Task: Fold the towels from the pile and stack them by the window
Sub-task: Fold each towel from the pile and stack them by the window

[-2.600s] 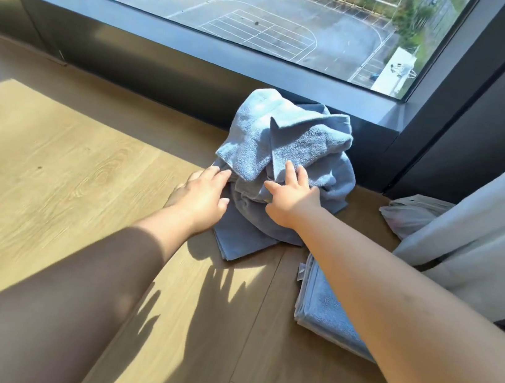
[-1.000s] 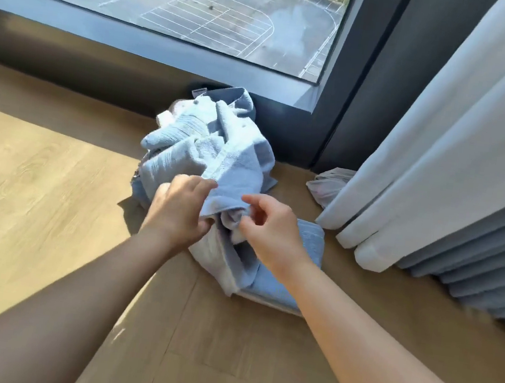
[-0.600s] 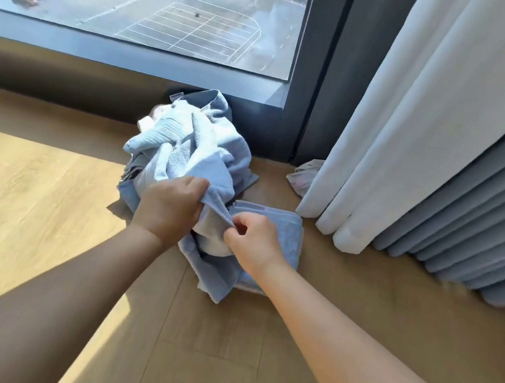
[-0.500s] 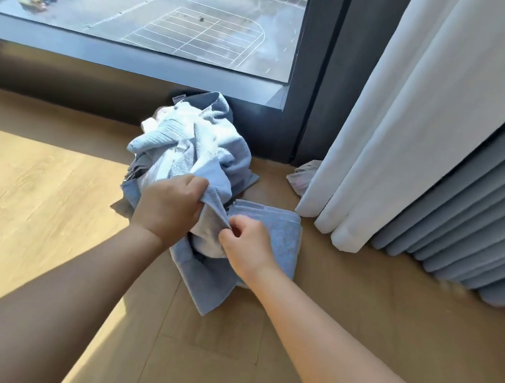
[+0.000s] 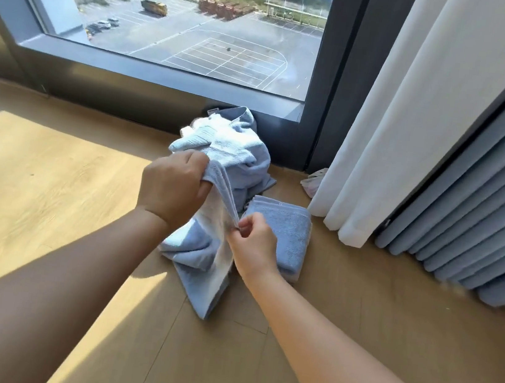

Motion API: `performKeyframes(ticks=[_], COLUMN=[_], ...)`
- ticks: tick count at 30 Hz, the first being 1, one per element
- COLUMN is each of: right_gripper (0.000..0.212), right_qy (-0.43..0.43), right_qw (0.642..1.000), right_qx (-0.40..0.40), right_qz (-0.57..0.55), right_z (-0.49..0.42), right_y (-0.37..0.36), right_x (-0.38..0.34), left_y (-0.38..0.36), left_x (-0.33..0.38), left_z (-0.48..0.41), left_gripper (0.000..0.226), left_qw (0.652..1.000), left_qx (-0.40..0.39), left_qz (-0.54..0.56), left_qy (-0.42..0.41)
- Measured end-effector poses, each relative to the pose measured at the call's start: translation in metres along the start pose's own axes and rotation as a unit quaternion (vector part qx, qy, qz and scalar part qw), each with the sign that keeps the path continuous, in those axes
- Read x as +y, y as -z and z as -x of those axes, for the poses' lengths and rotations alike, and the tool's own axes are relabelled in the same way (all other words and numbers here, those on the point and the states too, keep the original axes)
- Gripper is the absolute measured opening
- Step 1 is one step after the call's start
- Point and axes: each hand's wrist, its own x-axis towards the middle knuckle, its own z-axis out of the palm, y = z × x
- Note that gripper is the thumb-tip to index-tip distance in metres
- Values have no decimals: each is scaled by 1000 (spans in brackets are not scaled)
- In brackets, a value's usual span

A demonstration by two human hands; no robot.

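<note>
A pile of crumpled light blue towels (image 5: pixel 237 153) lies on the wooden floor against the window frame. My left hand (image 5: pixel 174 186) grips the upper edge of one blue towel (image 5: pixel 202 259) lifted off the pile. My right hand (image 5: pixel 253 243) pinches the same edge lower down, so the edge runs taut between both hands. The rest of this towel hangs and trails onto the floor toward me. A folded blue towel (image 5: pixel 287 232) lies flat on the floor just right of the pile, partly behind my right hand.
The dark window frame (image 5: pixel 163 75) runs along the back above the floor. White and blue-grey curtains (image 5: pixel 428 151) hang at the right down to the floor. A small pale bag or cloth (image 5: pixel 312 182) sits at the curtain's foot. Sunlit wooden floor (image 5: pixel 51 182) spreads to the left.
Both hands went from resting on the pile to holding one towel and pulling it up and toward me. The hands have spread apart along its edge, and more of it hangs free.
</note>
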Motion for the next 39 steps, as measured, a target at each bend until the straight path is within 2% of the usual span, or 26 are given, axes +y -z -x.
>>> performKeyframes(ticks=[3,6,8,10,15,19,22,25,28,31,34,37,39], right_gripper=[8,30,36,32,22,25,23,12,43,45,44,44,36], right_qy=[16,41,42,28,14,40,90,132,97,45,-16,-56,-79], right_qw=[999,995,994,994,996,992,991,988,994,996,990,990,990], right_qx=[26,54,73,77,91,101,69,31,-25,-55,-16,15,32], right_qz=[10,66,74,73,3,-72,-68,-69,-47,60,137,132,112], right_z=[18,37,52,67,97,108,126,147,162,164,155,149,145], right_y=[-6,-6,-2,5,21,25,30,40,50,60,79,93,96], right_x=[-8,-11,-12,-12,-6,-13,-14,-3,23,56,84,101,103], left_y=[29,60,85,109,146,158,161,157,148,140,131,116,101], left_x=[4,17,27,34,30,29,25,20,20,18,15,13,13], left_z=[3,4,2,1,3,0,-9,-17,-19,-18,-10,6,20], left_gripper=[30,35,42,53,47,44,26,23,26,26,28,26,23], left_qw=[998,994,989,983,974,971,960,954,952,947,950,960,967], left_qx=[39,79,112,149,178,173,174,177,170,166,137,83,18], left_qz=[39,71,92,106,133,139,151,142,139,134,110,106,118], left_qy=[-11,-37,-34,-12,42,85,156,194,214,240,257,246,223])
